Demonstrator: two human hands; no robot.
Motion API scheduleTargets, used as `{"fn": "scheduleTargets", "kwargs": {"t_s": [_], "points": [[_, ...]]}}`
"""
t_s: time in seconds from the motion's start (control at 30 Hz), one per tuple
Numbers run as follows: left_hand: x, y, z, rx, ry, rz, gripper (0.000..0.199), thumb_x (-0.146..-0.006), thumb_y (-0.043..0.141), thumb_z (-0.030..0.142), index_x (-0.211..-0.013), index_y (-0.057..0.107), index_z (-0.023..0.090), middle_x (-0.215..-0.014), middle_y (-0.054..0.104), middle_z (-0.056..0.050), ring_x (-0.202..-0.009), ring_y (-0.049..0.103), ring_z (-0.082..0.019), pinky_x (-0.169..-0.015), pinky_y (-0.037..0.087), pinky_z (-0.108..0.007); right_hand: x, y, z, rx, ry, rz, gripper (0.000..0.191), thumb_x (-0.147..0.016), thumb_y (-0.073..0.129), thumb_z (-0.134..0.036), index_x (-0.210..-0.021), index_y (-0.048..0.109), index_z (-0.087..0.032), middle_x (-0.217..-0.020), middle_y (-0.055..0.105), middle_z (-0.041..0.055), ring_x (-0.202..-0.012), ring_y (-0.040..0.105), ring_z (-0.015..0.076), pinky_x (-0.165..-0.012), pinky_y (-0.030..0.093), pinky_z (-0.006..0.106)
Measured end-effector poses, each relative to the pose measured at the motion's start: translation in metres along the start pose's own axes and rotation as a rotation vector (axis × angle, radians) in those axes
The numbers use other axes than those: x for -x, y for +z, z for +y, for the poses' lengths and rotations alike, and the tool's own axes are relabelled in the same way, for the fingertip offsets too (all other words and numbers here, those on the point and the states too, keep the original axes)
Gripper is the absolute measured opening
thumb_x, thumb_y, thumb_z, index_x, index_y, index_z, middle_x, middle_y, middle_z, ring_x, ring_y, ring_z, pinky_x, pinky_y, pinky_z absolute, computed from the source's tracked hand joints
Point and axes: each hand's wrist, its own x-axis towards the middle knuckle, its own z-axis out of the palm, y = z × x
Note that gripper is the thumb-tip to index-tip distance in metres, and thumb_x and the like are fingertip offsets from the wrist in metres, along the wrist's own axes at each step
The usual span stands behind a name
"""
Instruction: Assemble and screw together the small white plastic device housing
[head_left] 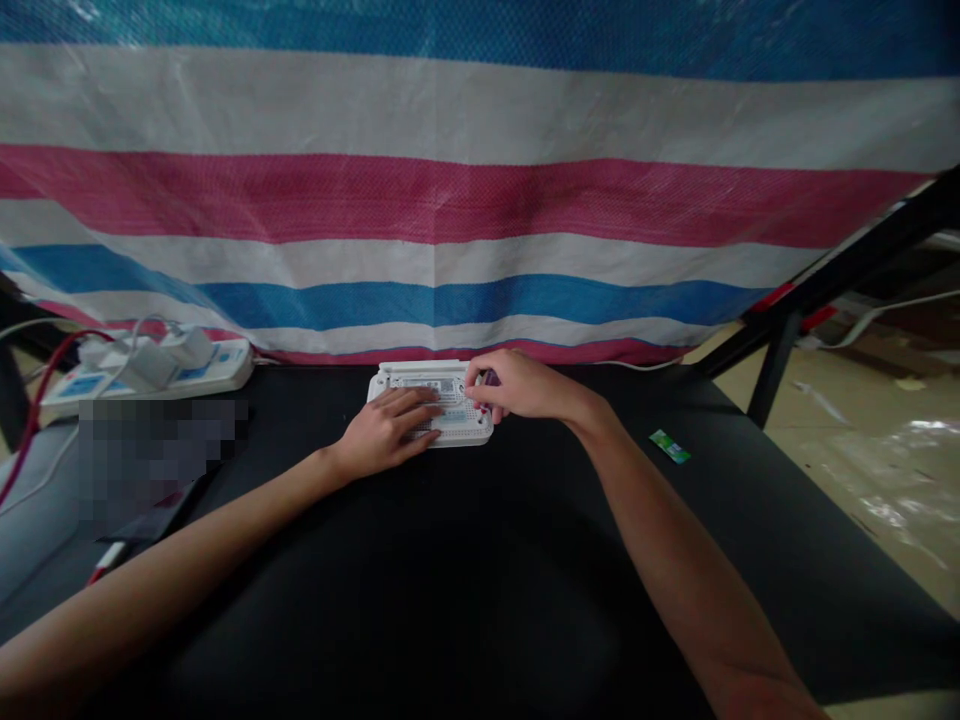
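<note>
Tarp [480, 200]: striped in blue, white and pink, it hangs across the whole far side, from 9 o'clock round to 3 o'clock.
Worktop [480, 600]: black and matte, it fills the near half of the view; its far edge meets the foot of the tarp.
Frame leg [825, 285]: a dark slanted bar at 2 o'clock, beyond the worktop's right corner.
Power strip [150, 370]: white, at 10 o'clock, with plugs seated and a red lead and pale cords trailing left.
White device [442, 405]: a flat, pale plastic box with printed labels on its upturned face, lying at 12 o'clock near the far edge of the worktop, under both hands.
Left hand [390, 430]: palm down on the device's left half, fingers [420, 408] pressed together and flat, pinning it.
Right hand [517, 385]: curled at the device's right end, fingers bunched in a pinch on something small and dark-reddish; what it is I cannot tell.
Green slip [670, 446]: a small tag at 2 o'clock, well apart from the hands.
Doing it well: as I judge it, the left hand should bear straight down so the box does not skid, while the right works with small, square motions at the end, not levering the casing upward.
</note>
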Motion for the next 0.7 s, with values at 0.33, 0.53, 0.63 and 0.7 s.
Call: {"fn": "scheduleTargets", "kwargs": {"t_s": [0.33, 0.53, 0.63, 0.7], "points": [[-0.002, -0.003, 0.004, 0.018, -0.012, -0.004, 0.03, -0.096, 0.052, 0.034, -0.118, 0.062, 0.017, -0.124, 0.062, -0.012, -0.117, 0.058, -0.027, -0.097, 0.051, -0.045, -0.001, 0.001, 0.004, -0.038, -0.041, -0.005, 0.01, -0.087, 0.057, -0.022, -0.094, 0.06, -0.015, -0.074, 0.069, 0.0024, -0.05, 0.065, 0.0113, -0.046, 0.045, 0.018], [-0.002, -0.001, 0.0, 0.012, -0.005, 0.02, 0.028, -0.096, 0.052, 0.032, -0.117, 0.062, 0.016, -0.122, 0.063, -0.013, -0.116, 0.058, -0.028, -0.096, 0.051, -0.045, -0.002, 0.003, 0.003, -0.073, -0.046, 0.0, 0.011, -0.087, 0.056, -0.021, -0.096, 0.059, -0.015, -0.07, 0.068, 0.0013, -0.048, 0.064, 0.0117, -0.047, 0.047, 0.02], [-0.011, -0.016, 0.017, 0.059, 0.137, 0.096, 0.022, -0.096, 0.049, 0.021, -0.113, 0.062, 0.016, -0.108, 0.067, -0.011, -0.11, 0.061, -0.025, -0.093, 0.051, -0.042, -0.003, 0.003, 0.004, -0.092, -0.045, -0.001, 0.011, -0.088, 0.055, -0.021, -0.096, 0.059, -0.016, -0.07, 0.068, 0.0013, -0.048, 0.064, 0.0118, -0.047, 0.047, 0.02], [-0.018, -0.036, 0.042, 0.139, 0.229, 0.22, 0.023, -0.093, 0.05, 0.015, -0.113, 0.061, 0.017, -0.089, 0.068, -0.008, -0.09, 0.065, -0.021, -0.081, 0.054, -0.037, -0.004, 0.004, 0.006, -0.101, -0.046, 0.004, 0.01, -0.087, 0.056, -0.021, -0.096, 0.059, -0.016, -0.069, 0.068, 0.0014, -0.047, 0.064, 0.0121, -0.046, 0.048, 0.02]]}}
